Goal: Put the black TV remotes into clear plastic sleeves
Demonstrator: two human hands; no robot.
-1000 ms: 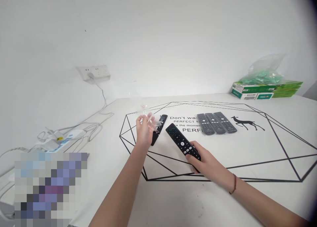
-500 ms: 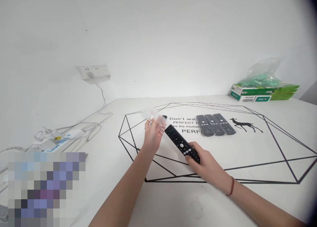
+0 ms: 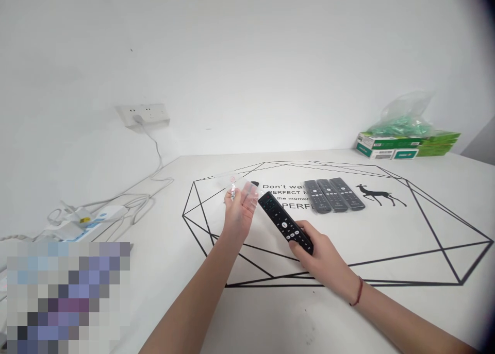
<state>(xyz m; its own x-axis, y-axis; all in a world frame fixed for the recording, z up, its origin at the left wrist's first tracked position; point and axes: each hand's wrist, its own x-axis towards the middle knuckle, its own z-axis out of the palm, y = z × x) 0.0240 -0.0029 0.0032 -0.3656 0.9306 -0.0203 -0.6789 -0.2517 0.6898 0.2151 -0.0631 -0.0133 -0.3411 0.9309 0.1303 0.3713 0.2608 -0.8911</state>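
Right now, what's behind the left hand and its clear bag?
Behind the left hand and clear plastic bag, a dark rounded tip shows beside the tabletop lettering. The rest of that object is mostly covered, so I can't tell what it is.

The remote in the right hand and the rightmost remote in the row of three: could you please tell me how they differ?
The held remote is gripped in the right hand, while the rightmost remote lies on the table. The held remote looks bare and deep black; the rightmost remote looks greyer, apparently wrapped in clear film. Both are long and slim, slanting toward the picture's upper left.
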